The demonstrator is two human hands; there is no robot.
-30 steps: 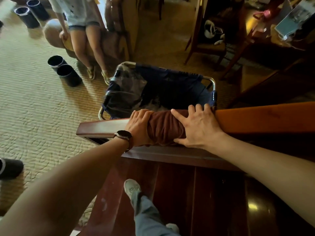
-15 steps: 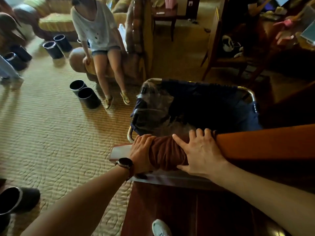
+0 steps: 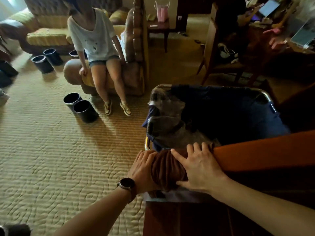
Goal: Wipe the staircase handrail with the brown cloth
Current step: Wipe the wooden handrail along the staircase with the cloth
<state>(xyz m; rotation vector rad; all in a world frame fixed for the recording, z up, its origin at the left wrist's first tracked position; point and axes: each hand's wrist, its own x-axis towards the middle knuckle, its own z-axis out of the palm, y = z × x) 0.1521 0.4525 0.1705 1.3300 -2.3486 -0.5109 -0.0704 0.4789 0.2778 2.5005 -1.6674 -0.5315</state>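
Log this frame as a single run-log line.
phase: wiping | brown cloth: draped over handrail | left hand: on cloth | right hand: on cloth | below: cart

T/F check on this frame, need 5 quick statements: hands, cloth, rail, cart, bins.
1. Both hands press the brown cloth onto the handrail. True: left hand at its left end, right hand at its right.
2. The watch is on the right wrist. False: the watch is on the left wrist.
3. The cloth lies on the carpet. False: it is wrapped over the rail.
4. A blue cart stands just beyond the rail. True.
5. The two black bins near the seated person's feet are stacked. False: the bins stand side by side on the carpet.
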